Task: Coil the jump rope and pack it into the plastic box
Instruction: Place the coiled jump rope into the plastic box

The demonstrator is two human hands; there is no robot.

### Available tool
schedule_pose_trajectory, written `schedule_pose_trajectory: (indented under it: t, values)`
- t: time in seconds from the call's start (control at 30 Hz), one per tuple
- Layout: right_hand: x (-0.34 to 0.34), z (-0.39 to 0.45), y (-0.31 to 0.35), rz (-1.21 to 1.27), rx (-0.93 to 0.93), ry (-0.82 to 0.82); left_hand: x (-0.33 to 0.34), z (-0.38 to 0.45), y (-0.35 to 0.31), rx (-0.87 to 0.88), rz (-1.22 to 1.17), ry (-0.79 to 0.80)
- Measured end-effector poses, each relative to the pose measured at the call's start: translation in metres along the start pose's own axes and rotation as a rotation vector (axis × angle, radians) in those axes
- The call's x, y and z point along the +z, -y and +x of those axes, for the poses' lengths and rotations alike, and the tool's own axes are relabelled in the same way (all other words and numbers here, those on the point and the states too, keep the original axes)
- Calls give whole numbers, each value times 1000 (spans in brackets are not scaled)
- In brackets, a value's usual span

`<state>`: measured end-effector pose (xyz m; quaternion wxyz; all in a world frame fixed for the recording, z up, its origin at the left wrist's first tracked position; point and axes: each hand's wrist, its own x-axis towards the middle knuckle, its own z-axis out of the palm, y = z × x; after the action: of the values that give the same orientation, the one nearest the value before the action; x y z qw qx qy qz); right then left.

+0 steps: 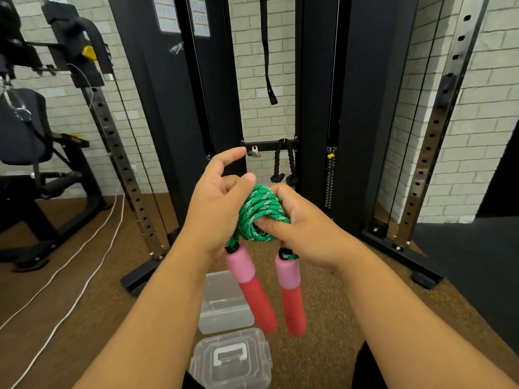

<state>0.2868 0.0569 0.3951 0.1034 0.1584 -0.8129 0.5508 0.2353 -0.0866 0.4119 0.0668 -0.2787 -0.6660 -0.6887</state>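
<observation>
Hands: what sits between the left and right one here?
Head view: the coiled green rope fills the gap between left hand and right hand, gripped by both.

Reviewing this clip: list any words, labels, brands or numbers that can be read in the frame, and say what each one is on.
No text here can be read.
Two pale placards on the black cable machine columns: printed rows, too blurred to read.
White scrawl on the left column: illegible.
Green jump rope, its pink and red handles, the clear plastic box and its lid: no visible lettering.
</observation>
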Motion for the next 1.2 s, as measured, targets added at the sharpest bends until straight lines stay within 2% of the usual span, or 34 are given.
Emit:
schedule_pose_trajectory:
  t: [0.1,0.23,0.47,0.63,0.77,0.87,0.93,1.0,1.03,1.1,1.2]
  values:
    - [0,8,-5,-97,-5,-48,5,0,13,51,25,-49]
    - [4,19,-17,-82,16,-82,7,7,31,45,-26,-86]
    - [12,44,-64,-27,59,-100,6,28,71,25,10,-38]
    - [14,63,-110,100,130,-105,4,48,113,-88,21,36]
    - [23,80,-149,276,238,-113,3,66,161,-166,67,2]
    - [31,95,-181,405,331,-128,-2,76,211,-333,-40,-109]
    - [36,103,-202,461,380,-127,-12,79,260,-547,-117,-346]
    - [40,109,-220,485,408,-113,-22,74,313,-846,-173,-655]
    - [41,112,-230,480,419,-114,-26,69,336,-985,-211,-749]
    - [44,117,-249,459,433,-125,-30,54,376,-1158,-322,-838]
    - [47,120,-273,447,447,-137,-37,30,427,-1197,-508,-850]
